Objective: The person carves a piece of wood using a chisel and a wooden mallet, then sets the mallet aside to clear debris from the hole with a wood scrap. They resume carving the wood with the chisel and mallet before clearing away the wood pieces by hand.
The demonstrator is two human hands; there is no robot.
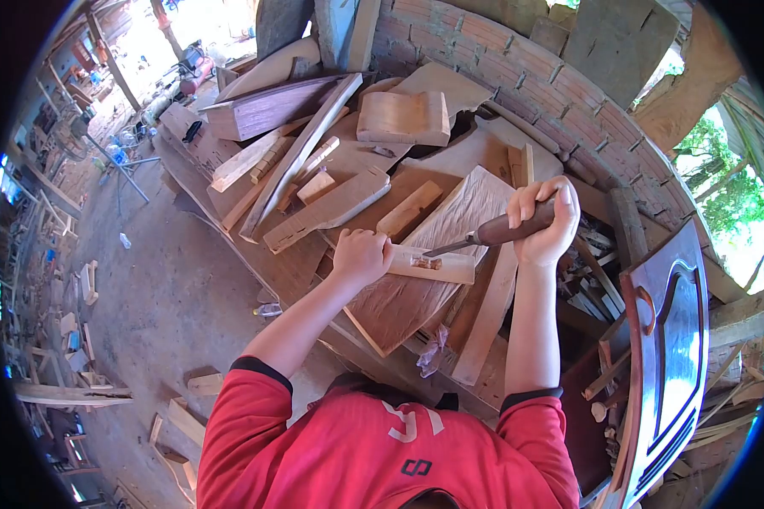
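Note:
My right hand [547, 225] is wrapped round the brown handle of a chisel [511, 227]. The chisel slants down to the left, and its metal blade ends at a pale wood block [457, 270]. A rough recess [426, 262] is cut into the top of that block. My left hand [362, 257] is closed over the block's left end and presses it down. Under the block lies a wide wooden board [399, 307] with a rippled surface. Whether the blade tip touches the wood is too small to tell.
Around the board lie a shaped wood piece [331, 209], a long strip [301, 157] and a curved block [403, 118] on the workbench [301, 293]. Behind stands a brick wall [518, 64]. A dark panelled door [666, 365] leans at the right. Scrap wood [187, 422] lies on the floor.

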